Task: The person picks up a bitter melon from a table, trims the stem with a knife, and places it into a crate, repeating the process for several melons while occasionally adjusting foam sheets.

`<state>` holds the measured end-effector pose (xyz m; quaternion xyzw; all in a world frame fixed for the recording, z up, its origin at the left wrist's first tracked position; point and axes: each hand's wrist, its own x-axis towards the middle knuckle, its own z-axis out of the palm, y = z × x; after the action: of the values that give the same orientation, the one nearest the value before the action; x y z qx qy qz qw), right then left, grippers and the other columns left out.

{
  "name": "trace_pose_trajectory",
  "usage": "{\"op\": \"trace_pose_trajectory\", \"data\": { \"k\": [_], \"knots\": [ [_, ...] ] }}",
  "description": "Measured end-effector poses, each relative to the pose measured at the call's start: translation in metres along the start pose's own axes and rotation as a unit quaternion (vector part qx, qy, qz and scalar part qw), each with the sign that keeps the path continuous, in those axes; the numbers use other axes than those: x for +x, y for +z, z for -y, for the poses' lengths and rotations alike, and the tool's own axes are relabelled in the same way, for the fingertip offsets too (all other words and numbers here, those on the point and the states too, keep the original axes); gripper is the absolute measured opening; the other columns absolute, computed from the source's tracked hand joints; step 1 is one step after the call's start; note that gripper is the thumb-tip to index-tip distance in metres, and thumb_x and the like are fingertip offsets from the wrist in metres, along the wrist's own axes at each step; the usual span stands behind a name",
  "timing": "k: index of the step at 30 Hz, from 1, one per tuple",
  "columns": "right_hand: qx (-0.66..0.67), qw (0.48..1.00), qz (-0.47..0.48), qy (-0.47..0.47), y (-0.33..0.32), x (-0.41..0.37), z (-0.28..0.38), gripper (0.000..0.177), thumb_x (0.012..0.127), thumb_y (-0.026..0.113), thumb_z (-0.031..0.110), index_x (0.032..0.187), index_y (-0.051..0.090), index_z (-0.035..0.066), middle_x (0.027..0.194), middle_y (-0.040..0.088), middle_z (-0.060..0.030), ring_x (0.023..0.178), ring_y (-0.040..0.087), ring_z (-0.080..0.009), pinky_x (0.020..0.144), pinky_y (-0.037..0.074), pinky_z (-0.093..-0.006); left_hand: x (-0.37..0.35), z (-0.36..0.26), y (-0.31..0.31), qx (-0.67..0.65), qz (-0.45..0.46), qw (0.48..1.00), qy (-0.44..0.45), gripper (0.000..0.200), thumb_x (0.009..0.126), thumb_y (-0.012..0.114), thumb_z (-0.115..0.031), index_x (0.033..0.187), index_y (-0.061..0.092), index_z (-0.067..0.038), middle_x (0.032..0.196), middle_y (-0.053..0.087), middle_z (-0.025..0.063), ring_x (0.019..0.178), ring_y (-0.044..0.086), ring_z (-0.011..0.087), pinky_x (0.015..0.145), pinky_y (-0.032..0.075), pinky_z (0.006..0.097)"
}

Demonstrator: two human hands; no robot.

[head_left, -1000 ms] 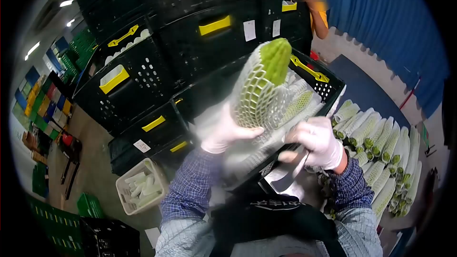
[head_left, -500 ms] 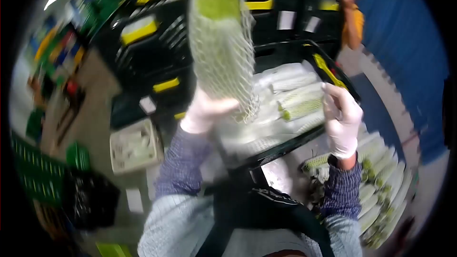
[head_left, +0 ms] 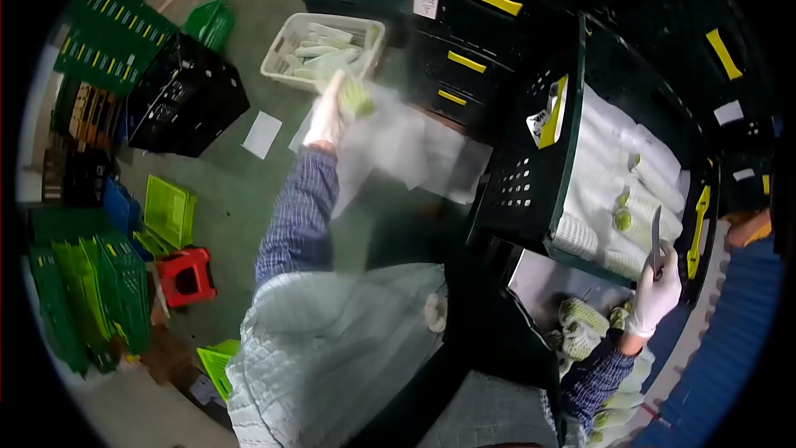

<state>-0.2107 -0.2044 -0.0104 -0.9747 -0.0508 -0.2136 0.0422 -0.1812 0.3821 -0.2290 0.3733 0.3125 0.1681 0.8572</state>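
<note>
My left hand (head_left: 327, 112), in a white glove, reaches out over the floor, closed on a light-green gourd (head_left: 357, 99) that is smeared by motion. Just beyond it is a white plastic basket (head_left: 278, 68) with pale netted pieces inside. My right hand (head_left: 655, 299), also gloved, grips a small knife (head_left: 657, 236) with its curved blade pointing up. That hand is beside the near right corner of a black crate (head_left: 572, 158) full of gourds in white foam nets (head_left: 634, 199). Below it lie more netted gourds (head_left: 580, 328).
Stacked black crates (head_left: 468, 33) with yellow handles rise behind. At left are a black crate (head_left: 186, 95), green crates (head_left: 108, 33), a lime-green crate (head_left: 170, 211) and a red stool (head_left: 186, 276). A person's arm (head_left: 749, 228) shows at the far right.
My view has swung left and down. My left hand has carried the netted gourd from above the crate to beside the white basket. The knife in my right hand now shows plainly.
</note>
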Motion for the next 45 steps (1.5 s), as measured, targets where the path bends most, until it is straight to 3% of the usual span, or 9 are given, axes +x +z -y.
{"op": "trace_pose_trajectory", "data": {
  "k": [1,3,6,15,25,31,33,44,45],
  "knots": [
    [-0.049,0.999,-0.002,0.004,0.006,-0.004,0.000,0.035,0.085,0.064,0.003,0.119,0.065,0.010,0.074,0.061,-0.0130,0.062,0.060,-0.0224,0.061,0.047,-0.0306,0.023,-0.007,-0.005,0.118,0.054,0.980,0.152,0.055,0.095,0.063,-0.034,0.138,0.051,-0.001,0.132,0.058,0.0126,0.114,0.057,0.0222,0.102,0.042,0.0342],
    [0.047,0.995,0.020,0.088,0.000,-0.002,0.013,0.041,0.081,0.061,0.001,0.121,0.064,0.009,0.085,0.067,-0.0172,0.073,0.068,-0.0276,0.067,0.052,-0.0357,0.059,-0.050,-0.021,0.308,0.032,0.940,0.140,0.058,0.101,0.052,-0.043,0.139,0.048,0.000,0.133,0.055,0.0115,0.121,0.051,0.0235,0.097,0.045,0.0378],
    [-0.028,0.997,0.001,0.068,0.004,-0.007,0.009,0.040,0.077,0.067,0.009,0.116,0.065,0.016,0.083,0.068,-0.0109,0.070,0.066,-0.0283,0.065,0.052,-0.0357,0.065,-0.092,0.059,0.161,0.118,0.965,0.173,0.057,0.101,0.056,-0.024,0.147,0.034,0.002,0.140,0.050,0.0182,0.127,0.052,0.0247,0.109,0.042,0.0365],
    [0.024,0.990,-0.122,0.065,0.005,-0.012,0.019,0.036,0.074,0.072,0.012,0.109,0.067,0.015,0.082,0.068,-0.0075,0.068,0.066,-0.0248,0.064,0.052,-0.0334,-0.132,-0.037,0.266,0.363,0.473,0.761,0.255,0.033,0.092,0.063,0.000,0.125,0.060,0.003,0.110,0.068,0.0097,0.102,0.065,0.0158,0.095,0.051,0.0290],
    [0.185,0.944,-0.226,0.156,-0.003,-0.040,0.018,0.021,0.085,0.069,0.008,0.106,0.068,0.007,0.091,0.071,-0.0119,0.076,0.071,-0.0255,0.066,0.056,-0.0304,-0.169,0.120,0.446,0.520,0.751,0.325,0.244,0.052,0.085,0.071,-0.028,0.122,0.059,0.006,0.107,0.067,0.0212,0.101,0.066,0.0274,0.089,0.052,0.0357],
    [0.263,0.934,-0.179,0.164,0.013,-0.056,0.008,0.036,0.079,0.067,0.005,0.115,0.063,0.011,0.094,0.067,-0.0070,0.068,0.068,-0.0260,0.058,0.053,-0.0330,-0.165,0.281,0.523,0.636,0.637,0.310,0.307,0.066,0.079,0.073,-0.030,0.129,0.052,0.006,0.118,0.061,0.0280,0.114,0.059,0.0401,0.099,0.046,0.0405],
    [0.264,0.946,-0.108,0.157,0.009,-0.059,0.001,0.042,0.078,0.067,0.008,0.119,0.060,0.013,0.094,0.065,-0.0060,0.065,0.066,-0.0259,0.057,0.052,-0.0332,-0.155,0.327,0.525,0.586,0.588,0.372,0.415,0.032,0.078,0.065,-0.018,0.104,0.068,0.002,0.105,0.068,0.0257,0.101,0.065,0.0396,0.088,0.051,0.0431],
    [0.175,0.946,-0.242,0.125,0.021,-0.060,-0.003,0.022,0.082,0.067,0.018,0.102,0.068,0.007,0.084,0.062,-0.0027,0.049,0.057,-0.0193,0.047,0.047,-0.0296,-0.184,0.320,0.559,0.772,0.541,0.195,0.272,0.060,0.070,0.076,-0.026,0.121,0.060,0.003,0.113,0.066,0.0257,0.106,0.067,0.0344,0.090,0.052,0.0376],
    [0.175,0.944,-0.249,0.125,0.019,-0.060,-0.004,0.022,0.082,0.067,0.018,0.102,0.068,0.007,0.084,0.062,-0.0028,0.048,0.056,-0.0187,0.047,0.047,-0.0293,-0.166,0.319,0.558,0.751,0.573,0.244,0.220,0.062,0.070,0.076,-0.025,0.122,0.059,0.003,0.111,0.067,0.0238,0.103,0.067,0.0329,0.088,0.053,0.0375]
  ]
}}
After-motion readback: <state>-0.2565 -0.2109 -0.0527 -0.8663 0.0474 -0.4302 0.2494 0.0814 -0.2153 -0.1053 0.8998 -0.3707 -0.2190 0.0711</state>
